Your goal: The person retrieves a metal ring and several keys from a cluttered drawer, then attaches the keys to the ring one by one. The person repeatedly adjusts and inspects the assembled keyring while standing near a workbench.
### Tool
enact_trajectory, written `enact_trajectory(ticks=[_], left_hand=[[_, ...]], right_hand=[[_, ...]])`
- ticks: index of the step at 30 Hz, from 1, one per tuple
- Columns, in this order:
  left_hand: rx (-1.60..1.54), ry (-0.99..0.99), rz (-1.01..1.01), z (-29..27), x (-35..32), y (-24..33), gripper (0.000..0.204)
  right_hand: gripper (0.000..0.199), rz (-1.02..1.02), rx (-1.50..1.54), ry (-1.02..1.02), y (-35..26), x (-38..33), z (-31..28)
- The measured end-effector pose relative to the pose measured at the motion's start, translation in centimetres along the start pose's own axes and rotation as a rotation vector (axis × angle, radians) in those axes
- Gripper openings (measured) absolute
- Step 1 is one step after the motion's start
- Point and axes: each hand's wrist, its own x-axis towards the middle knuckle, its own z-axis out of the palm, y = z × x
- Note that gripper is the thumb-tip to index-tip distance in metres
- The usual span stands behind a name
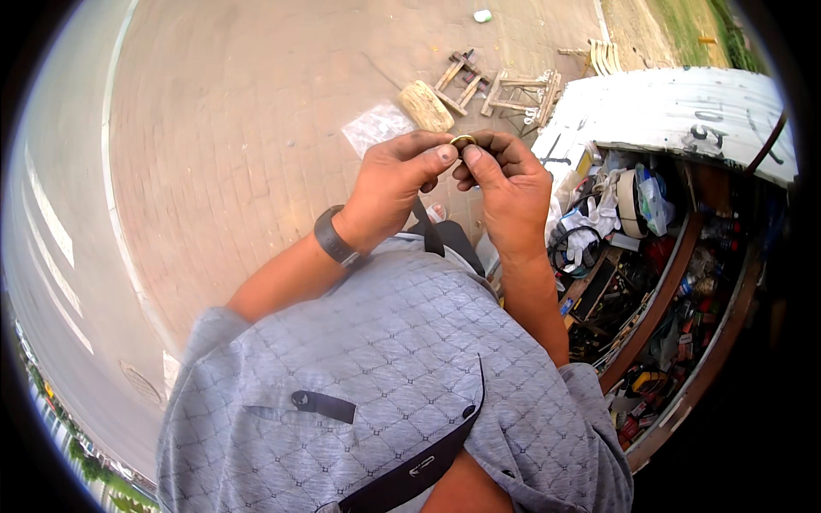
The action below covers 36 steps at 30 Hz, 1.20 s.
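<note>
Wood frames (523, 83), pale block (426, 106) & plastic sheet (375, 128) lie on brick pavement (239, 145); at R, open box (658, 301) w/ white panel (667, 104) holds gloves (605, 215), beige roll (629, 203) & misc. clutter.

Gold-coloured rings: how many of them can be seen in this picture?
1: the ring, held between the left hand and the right hand. Others may be hidden in the cluttered box at right.

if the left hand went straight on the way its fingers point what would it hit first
Most likely the right hand, just across the small gold-coloured ring between them; depth is unclear, so the left hand may already touch it.
</note>
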Motion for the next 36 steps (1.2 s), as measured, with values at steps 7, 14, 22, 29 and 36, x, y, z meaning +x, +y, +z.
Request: enact_trajectory(ticks=[7, 14, 22, 29, 36], left_hand=[[-0.011, -0.047, 0.223, -1.2, -1.8, 2.8, 0.024], [-0.031, 0.041, 0.396, -0.1, -2.2, 3.2, 0.043], [0.115, 0.021, 0.486, 1.6, -1.9, 2.2, 0.053], [-0.324, -0.072, 0.356, 1.6, -0.4, 1.1, 0.045], [-0.725, 0.008, 0.358, 2.9, 1.3, 0.2, 0.039]], right_hand=[[0.018, 0.027, 0.062, -0.162, -1.5, 2.4, 2.4], [0.016, 0.05, 0.144, -0.334, -2.3, 3.9, 2.4], [0.019, 0.069, 0.177, -0.468, -3.5, 4.4, 0.1], [0.024, 0.077, 0.123, -0.437, -4.6, 4.9, -0.9], [0.021, -0.467, -0.427, -0.395, -1.7, 5.2, -1.8]])
